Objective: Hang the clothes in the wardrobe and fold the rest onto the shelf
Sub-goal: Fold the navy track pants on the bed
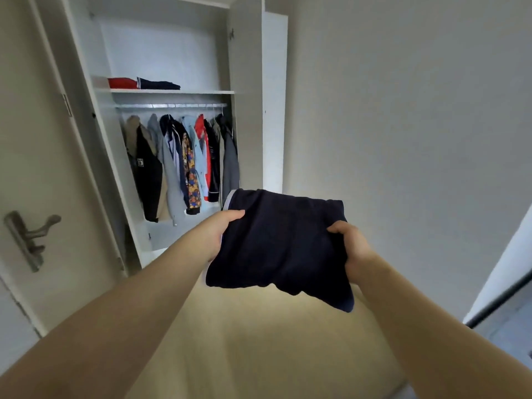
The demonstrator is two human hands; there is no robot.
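Observation:
I hold a folded dark navy garment (279, 243) with a pale stripe on its left edge, out in front of me at mid height. My left hand (220, 231) grips its left side, thumb on top. My right hand (349, 246) grips its right side, fingers curled over the cloth. The open wardrobe (247, 82) stands ahead to the left. Its shelf (172, 92) carries a folded red garment (122, 82) and a folded navy garment (158, 84). Below, several jackets and shirts (184, 162) hang from the rail (169, 105).
A door with a metal handle (28, 237) is close on my left. The wardrobe's right door (273, 105) stands open against a plain wall. Light wooden floor (259, 341) lies below my arms. A dark-framed opening (503, 298) is at the right edge.

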